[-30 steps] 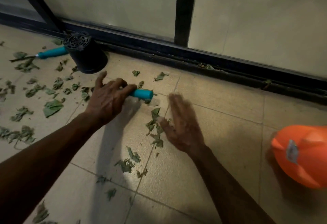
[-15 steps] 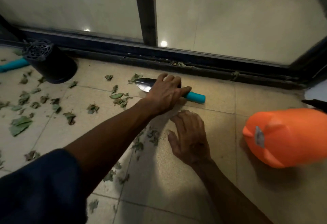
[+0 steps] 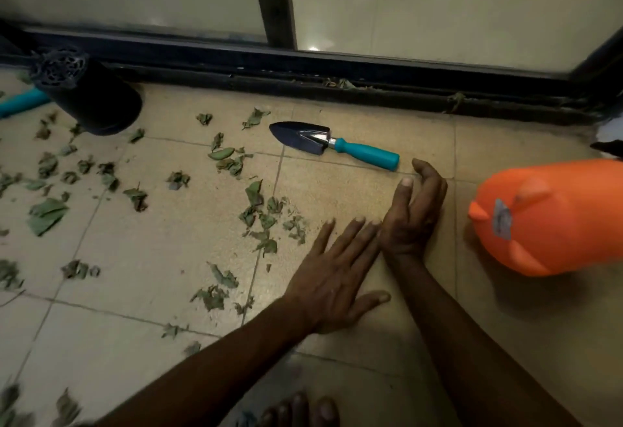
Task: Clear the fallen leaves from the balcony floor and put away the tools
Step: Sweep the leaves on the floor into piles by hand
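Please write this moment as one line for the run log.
left hand: open, palm down | right hand: open, on its edge | trowel: on floor, unheld | leaves: scattered, uncleared

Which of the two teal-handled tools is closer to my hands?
The dark-bladed metal trowel with the teal handle, lying just beyond your right hand. The other teal handle pokes out behind the tipped black plastic pot, far left.
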Demonstrator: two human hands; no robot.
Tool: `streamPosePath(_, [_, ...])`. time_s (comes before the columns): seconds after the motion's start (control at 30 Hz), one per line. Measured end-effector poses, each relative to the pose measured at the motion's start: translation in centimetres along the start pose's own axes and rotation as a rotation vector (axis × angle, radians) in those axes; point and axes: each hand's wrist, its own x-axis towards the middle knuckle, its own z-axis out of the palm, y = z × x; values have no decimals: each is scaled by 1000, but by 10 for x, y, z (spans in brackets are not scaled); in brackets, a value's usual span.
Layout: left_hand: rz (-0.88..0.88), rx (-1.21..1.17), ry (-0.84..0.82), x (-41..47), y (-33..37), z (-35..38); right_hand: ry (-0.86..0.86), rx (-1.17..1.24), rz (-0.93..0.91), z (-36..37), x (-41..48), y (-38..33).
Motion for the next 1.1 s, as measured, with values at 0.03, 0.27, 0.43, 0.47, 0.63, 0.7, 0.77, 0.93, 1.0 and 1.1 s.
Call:
streamPosePath(0.03, [-55,6,1,4,-10,-2,-27,-13,-21,0,-1,0])
streamPosePath(0.27, [-543,19,24,-24,-132,-36,-220,-385,-347,4,-15,-6])
streamPosePath(0.43, [-254,23,17,-52,-127,-33,-444,-547,-708,21,-17,-18])
streamPosePath(0.47, [-167,35,-2,-50,-123,-30,-506,-605,-761,31,-12,-21])
streamPosePath(0.63, [-479,23,79,-37,-153,-28,-634,-897,-639,64,6,-23])
streamPosePath(0.7, [-622,8,119,-44,-171,-33,-597,-921,-559,64,6,-19])
streamPosePath(0.77, [-620,14,150,-43,-178,-43,-566,-938,-526,65,7,-17])
streamPosePath(0.93, [-324,25,170,38,-182,-72,-543,-963,-477,66,8,-17])
streamPosePath(1.0, [-307,7,97,64,-189,-73,-543,-960,-485,66,8,-18])
streamPosePath(1.1, [-602,-74,60,60,-206,-69,-531,-922,-484,67,9,-18])
